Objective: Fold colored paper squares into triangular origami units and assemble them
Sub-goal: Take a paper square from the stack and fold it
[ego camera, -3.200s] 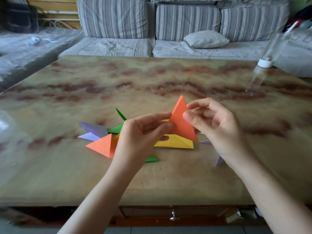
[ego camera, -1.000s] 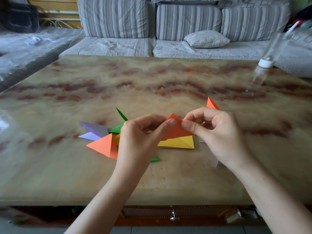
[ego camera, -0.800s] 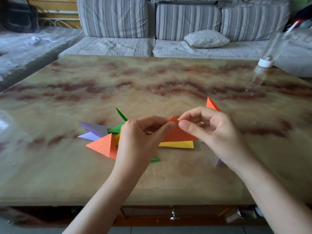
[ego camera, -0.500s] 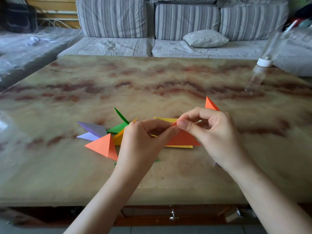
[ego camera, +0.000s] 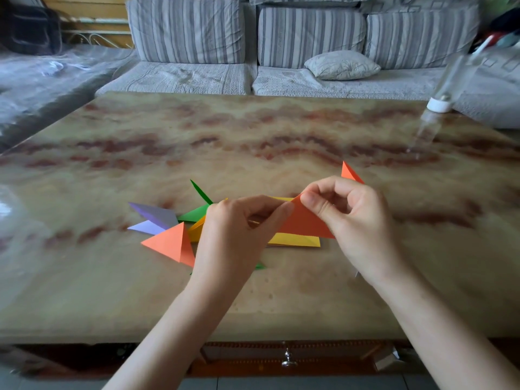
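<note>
Here, a person's left hand and right hand hold an orange paper triangle just above a glossy, marble-patterned table. Each hand pinches it between thumb and forefinger, the left at the sheet's left edge and the right at its top corner, with the other right fingers curled. The left hand hides the sheet's left part and the middle of the pile below, so whether it also touches the yellow folded paper cannot be told. An orange tip juts up behind the right knuckles (its link to the held sheet is hidden). Both forearms are cut off by the lower frame edge. On the tabletop lie a flat orange triangular unit, a pale purple unit with two sharp points and a green unit with one slim point raised. All are matte paper with crisp creases. At the far right a clear bottle with a white cap is too blurred to make out. Behind the table stands a grey striped sofa with a rumpled pillow
</note>
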`<state>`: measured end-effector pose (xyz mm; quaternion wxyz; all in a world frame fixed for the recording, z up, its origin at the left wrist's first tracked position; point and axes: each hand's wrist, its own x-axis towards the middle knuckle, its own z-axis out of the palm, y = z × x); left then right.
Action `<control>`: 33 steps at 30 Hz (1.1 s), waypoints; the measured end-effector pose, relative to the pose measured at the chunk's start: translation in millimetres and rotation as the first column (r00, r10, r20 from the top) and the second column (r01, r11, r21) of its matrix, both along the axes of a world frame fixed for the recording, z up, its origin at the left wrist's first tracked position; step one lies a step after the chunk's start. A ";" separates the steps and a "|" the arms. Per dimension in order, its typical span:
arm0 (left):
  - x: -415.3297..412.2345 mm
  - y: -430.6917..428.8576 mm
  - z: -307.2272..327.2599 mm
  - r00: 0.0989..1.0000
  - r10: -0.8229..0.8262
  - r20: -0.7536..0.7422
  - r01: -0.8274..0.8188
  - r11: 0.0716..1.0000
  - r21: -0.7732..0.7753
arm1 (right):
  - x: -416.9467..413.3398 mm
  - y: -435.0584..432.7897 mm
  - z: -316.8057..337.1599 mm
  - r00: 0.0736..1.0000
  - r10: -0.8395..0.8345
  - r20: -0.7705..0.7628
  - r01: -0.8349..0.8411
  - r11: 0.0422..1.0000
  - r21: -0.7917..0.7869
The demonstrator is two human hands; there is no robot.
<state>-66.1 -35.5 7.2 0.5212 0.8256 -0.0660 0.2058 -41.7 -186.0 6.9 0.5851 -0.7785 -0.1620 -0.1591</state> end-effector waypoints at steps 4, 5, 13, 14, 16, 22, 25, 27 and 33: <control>3.4 5.9 0.3 0.999 -0.034 -0.037 0.035 0.999 0.017 | 1.7 -2.7 2.2 1.000 -0.003 -0.014 0.004 0.999 0.033; 3.3 7.0 1.0 0.998 -0.049 -0.045 0.050 0.999 0.013 | 1.8 -3.0 2.9 1.000 0.001 -0.014 0.000 0.999 0.040; 5.1 17.1 3.0 0.991 -0.074 -0.113 0.069 0.997 -0.045 | 10.6 -12.9 4.7 0.998 -0.046 -0.039 0.049 0.995 0.089; 4.9 17.5 3.5 0.991 -0.075 -0.110 0.072 0.997 -0.036 | 11.0 -13.7 4.4 0.998 -0.047 -0.038 0.050 0.995 0.082; 5.4 17.9 3.9 0.993 -0.067 -0.097 0.065 0.998 -0.020 | 12.0 -13.1 2.9 0.998 -0.050 -0.040 0.052 0.996 0.072; 6.1 16.7 6.2 0.997 -0.049 -0.055 0.050 0.998 0.023 | 14.3 -12.4 1.7 0.997 -0.064 -0.030 0.066 0.996 0.068; 7.9 25.9 3.4 0.998 0.063 0.020 -0.065 0.992 0.109 | 17.0 -19.4 4.5 0.992 -0.127 -0.023 0.129 0.989 0.077; 11.7 41.1 1.6 0.986 0.163 0.038 -0.167 0.974 0.152 | 20.4 -31.9 9.6 0.981 -0.191 -0.028 0.193 0.972 0.135; 6.3 68.2 2.7 0.986 0.111 -0.122 -0.074 0.959 0.274 | 16.2 -37.0 7.0 0.984 -0.138 -0.117 0.152 0.981 0.121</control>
